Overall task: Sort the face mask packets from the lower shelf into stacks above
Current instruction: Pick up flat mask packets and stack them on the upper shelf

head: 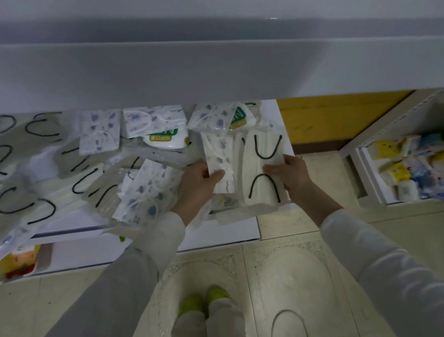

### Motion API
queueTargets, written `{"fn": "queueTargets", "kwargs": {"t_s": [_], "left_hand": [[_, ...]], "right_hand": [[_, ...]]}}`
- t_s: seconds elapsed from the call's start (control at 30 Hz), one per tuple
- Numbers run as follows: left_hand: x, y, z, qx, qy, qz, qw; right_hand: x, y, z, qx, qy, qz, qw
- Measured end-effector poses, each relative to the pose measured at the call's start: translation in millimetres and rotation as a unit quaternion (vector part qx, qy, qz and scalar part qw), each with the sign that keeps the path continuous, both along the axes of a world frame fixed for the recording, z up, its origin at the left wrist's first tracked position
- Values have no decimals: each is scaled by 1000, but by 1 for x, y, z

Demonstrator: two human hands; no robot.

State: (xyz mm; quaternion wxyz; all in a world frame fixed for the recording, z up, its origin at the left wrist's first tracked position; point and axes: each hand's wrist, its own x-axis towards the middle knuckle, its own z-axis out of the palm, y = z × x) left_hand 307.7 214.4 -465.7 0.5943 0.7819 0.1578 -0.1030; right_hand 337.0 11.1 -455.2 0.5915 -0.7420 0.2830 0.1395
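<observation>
Over the right end of the white lower shelf (271, 108), the left hand (195, 182) pinched a blue-speckled white mask packet (218, 160). The right hand (294, 175) gripped a clear packet of black-looped white masks (258, 156) alongside, seemingly comparing kinds before stacking them above.

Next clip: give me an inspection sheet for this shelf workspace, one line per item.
Surface: lower shelf, strewn with packets; upper shelf above it.
Job's things: loose packets unsorted and overlapping; two more are in the hands.
Clutter: tray with a yellow item, low on the left.
Hands: left hand holds the blue-patterned packet; right hand holds the black-looped packet.
Cables: nothing seen.
Surroundings: tiled floor, green shoes, side shelf with yellow and blue packs.
</observation>
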Motion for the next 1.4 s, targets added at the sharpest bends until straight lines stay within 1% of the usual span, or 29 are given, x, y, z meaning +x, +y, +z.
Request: {"fn": "queueTargets", "kwargs": {"t_s": [0.07, 0.13, 0.17, 0.2, 0.27, 0.33, 0.4, 0.43, 0.47, 0.53, 0.57, 0.63, 0.73, 0.87, 0.9, 0.93, 1.0, 1.03, 1.1, 1.17, 1.27, 1.4], "left_hand": [[3, -2, -3, 94, -11, -16, 995], [4, -5, -5, 232, -28, 18, 972], [2, -6, -2, 265, -49, 43, 962], [0, -7, 3, 251, -79, 58, 963], [-7, -9, 15, 142, -119, 49, 981], [-13, -8, 32, 28, -130, 42, 990], [-14, -1, 52, -62, -103, 60, 991], [-14, 5, 61, -78, -73, 56, 993], [-14, 15, 68, -67, -43, 30, 996], [-20, 39, 83, -10, -19, -73, 997], [-25, 50, 92, 5, -36, -126, 991], [-41, 67, 111, 3, -83, -184, 979], [-67, 82, 139, 10, -145, -183, 972], [-94, 106, 188, 24, -209, -104, 972], [-101, 113, 206, 13, -227, -76, 971], [-108, 121, 225, -2, -245, -56, 968], [-119, 128, 268, -12, -284, -65, 957], [-122, 129, 288, -5, -306, -79, 949], [-121, 128, 327, 8, -356, -89, 930], [-109, 124, 358, 28, -404, -68, 912], [-76, 124, 379, 88, -449, -4, 889], [-44, 121, 370, 113, -445, 41, 887]], "right_hand": [[-2, -6, 5, 36, -19, -11, 999], [-4, -11, 12, 94, -50, 3, 994], [-6, -13, 15, 115, -64, 25, 991], [-8, -14, 20, 129, -73, 63, 987], [-11, -13, 30, 130, -76, 174, 973], [-17, -4, 42, 82, -63, 295, 950], [-23, 7, 50, -6, -66, 386, 920], [-26, 11, 53, -50, -87, 413, 905], [-29, 16, 56, -75, -116, 426, 894], [-38, 21, 63, -108, -175, 450, 869], [-43, 24, 69, -136, -208, 459, 853], [-53, 30, 85, -163, -260, 471, 827], [-67, 39, 119, -175, -302, 480, 805], [-82, 38, 176, -206, -328, 483, 785], [-87, 34, 193, -212, -332, 469, 791], [-93, 29, 210, -200, -331, 450, 805], [-104, 26, 249, -125, -360, 399, 834], [-106, 28, 267, -83, -391, 362, 842], [-105, 36, 306, -21, -455, 287, 843], [-92, 45, 340, 4, -485, 246, 839], [-65, 59, 369, 7, -501, 212, 839], [-36, 72, 367, 23, -473, 182, 862]]}}
